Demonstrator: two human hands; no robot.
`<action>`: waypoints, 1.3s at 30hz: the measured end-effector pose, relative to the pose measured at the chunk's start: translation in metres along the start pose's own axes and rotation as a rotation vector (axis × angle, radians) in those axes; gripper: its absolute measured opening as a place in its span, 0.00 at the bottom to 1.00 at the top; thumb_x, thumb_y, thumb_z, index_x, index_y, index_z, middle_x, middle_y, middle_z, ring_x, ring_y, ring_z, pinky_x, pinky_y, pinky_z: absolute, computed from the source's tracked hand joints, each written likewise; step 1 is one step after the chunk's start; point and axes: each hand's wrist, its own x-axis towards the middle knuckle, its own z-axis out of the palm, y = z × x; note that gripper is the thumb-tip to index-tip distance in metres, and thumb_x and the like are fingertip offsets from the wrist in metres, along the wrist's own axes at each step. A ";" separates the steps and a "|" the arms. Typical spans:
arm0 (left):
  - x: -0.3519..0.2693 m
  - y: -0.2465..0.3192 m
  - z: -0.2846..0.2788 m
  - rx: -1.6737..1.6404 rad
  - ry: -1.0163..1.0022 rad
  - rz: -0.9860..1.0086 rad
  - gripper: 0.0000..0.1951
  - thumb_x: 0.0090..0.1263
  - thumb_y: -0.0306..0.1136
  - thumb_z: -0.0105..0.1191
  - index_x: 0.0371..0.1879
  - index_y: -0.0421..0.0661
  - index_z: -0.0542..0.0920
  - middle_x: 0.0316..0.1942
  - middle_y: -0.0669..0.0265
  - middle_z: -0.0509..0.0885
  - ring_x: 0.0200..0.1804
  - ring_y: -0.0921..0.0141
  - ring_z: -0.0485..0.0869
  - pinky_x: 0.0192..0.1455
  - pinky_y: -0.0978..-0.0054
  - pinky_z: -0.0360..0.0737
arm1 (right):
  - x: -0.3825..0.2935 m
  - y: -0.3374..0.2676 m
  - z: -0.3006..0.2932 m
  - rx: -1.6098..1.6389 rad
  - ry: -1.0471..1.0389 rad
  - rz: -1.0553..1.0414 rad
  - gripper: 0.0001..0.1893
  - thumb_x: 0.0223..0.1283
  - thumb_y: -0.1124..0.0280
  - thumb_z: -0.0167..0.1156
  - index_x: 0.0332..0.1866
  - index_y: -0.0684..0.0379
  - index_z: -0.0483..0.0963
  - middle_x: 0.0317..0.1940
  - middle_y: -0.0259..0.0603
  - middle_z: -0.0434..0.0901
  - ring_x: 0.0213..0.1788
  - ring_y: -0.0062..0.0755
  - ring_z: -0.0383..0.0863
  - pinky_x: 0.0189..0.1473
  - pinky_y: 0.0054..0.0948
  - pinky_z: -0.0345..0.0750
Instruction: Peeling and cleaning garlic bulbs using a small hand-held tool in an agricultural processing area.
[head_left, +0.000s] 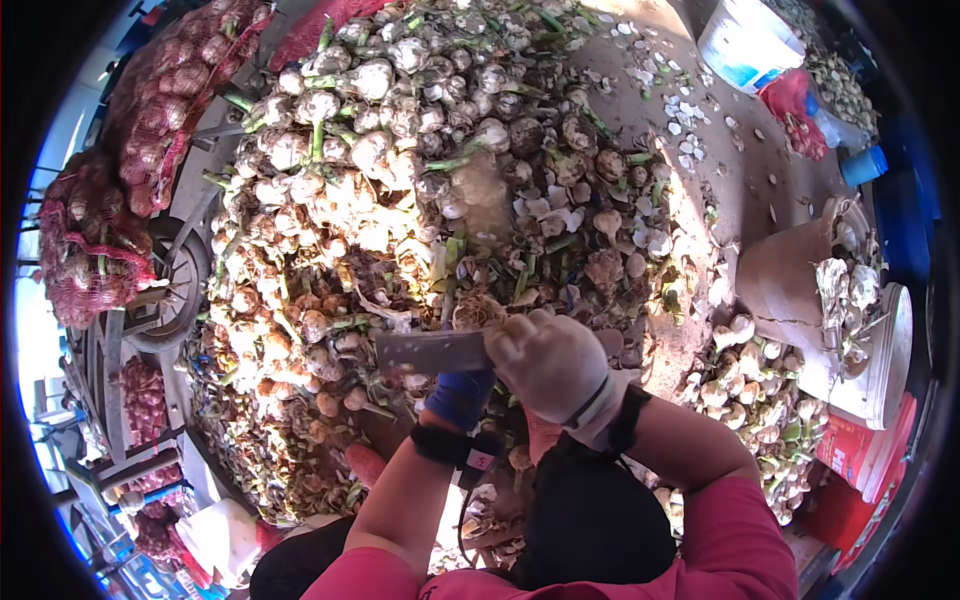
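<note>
My right hand (551, 364), in a whitish glove, is closed round the handle end of a cleaver-like knife (431, 352) whose broad blade points left. Below and partly behind the blade is my left hand (461, 394) in a blue glove; its fingers are hidden, so its hold cannot be told. A garlic bulb (478, 309) with roots shows just above the blade, close to both hands. Around and beyond them spreads a large heap of garlic bulbs (371, 150) with green stem pieces, dry skins and cut scraps.
Red mesh sacks of garlic (169, 97) lie at the upper left beside a cart wheel (176, 281). A brown bucket (784, 277) and a smaller garlic pile (750, 390) stand to the right. A white bucket (750, 45) is at the upper right, with loose skins on the floor (757, 165).
</note>
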 end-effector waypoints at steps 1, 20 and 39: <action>-0.007 -0.023 -0.001 0.131 -0.066 0.012 0.11 0.68 0.28 0.56 0.47 0.43 0.73 0.41 0.66 0.78 0.45 0.75 0.79 0.48 0.76 0.78 | 0.004 -0.005 -0.001 -0.053 0.002 -0.042 0.11 0.54 0.69 0.59 0.42 0.59 0.77 0.33 0.39 0.81 0.34 0.35 0.82 0.34 0.29 0.80; -0.005 0.061 -0.002 -0.360 -0.078 -0.095 0.44 0.53 0.29 0.71 0.67 0.42 0.57 0.51 0.64 0.75 0.51 0.69 0.77 0.56 0.70 0.76 | -0.043 0.059 0.064 1.492 -0.119 1.116 0.13 0.64 0.65 0.57 0.46 0.63 0.74 0.30 0.42 0.78 0.32 0.27 0.78 0.36 0.29 0.77; 0.006 0.041 0.014 -0.542 0.027 -0.057 0.25 0.65 0.22 0.58 0.60 0.41 0.66 0.51 0.62 0.76 0.54 0.68 0.77 0.59 0.72 0.76 | -0.011 0.059 0.016 1.151 0.122 1.082 0.18 0.63 0.59 0.58 0.48 0.64 0.75 0.29 0.36 0.79 0.29 0.21 0.76 0.32 0.27 0.74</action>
